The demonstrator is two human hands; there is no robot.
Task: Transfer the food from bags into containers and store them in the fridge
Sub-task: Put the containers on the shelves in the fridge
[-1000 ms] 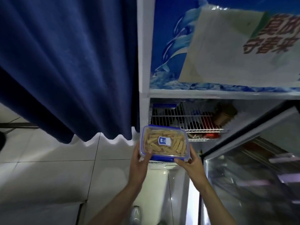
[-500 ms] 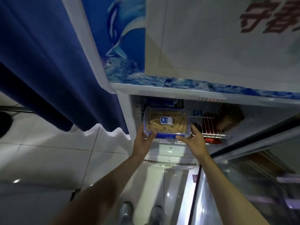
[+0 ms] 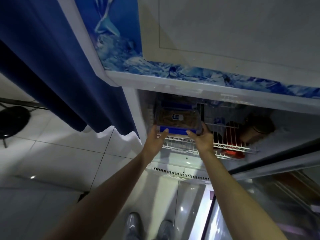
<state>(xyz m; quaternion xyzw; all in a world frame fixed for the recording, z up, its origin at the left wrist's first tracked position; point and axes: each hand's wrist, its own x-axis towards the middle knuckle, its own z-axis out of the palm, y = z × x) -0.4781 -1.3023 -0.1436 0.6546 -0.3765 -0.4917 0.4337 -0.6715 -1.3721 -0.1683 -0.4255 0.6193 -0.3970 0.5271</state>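
A clear food container (image 3: pixel 177 119) with a blue lid clip and a small label holds tan strips of food. It sits inside the open fridge, over the left part of the white wire shelf (image 3: pixel 232 148). My left hand (image 3: pixel 155 139) grips its near left corner. My right hand (image 3: pixel 201 137) grips its near right corner, thumb on the blue clip. Behind it another blue-lidded container (image 3: pixel 176 104) is partly visible in the dark.
A red item (image 3: pixel 232 135) and a brown jar (image 3: pixel 256 130) lie on the shelf to the right. The glass fridge door (image 3: pixel 270 196) stands open at right. A dark blue curtain (image 3: pixel 57 66) hangs at left over the white tiled floor (image 3: pixel 60 161). My shoes (image 3: pixel 149 227) show below.
Both hands have carried the container forward from in front of the fridge into the shelf space, deeper into shadow. The camera has moved closer to the fridge.
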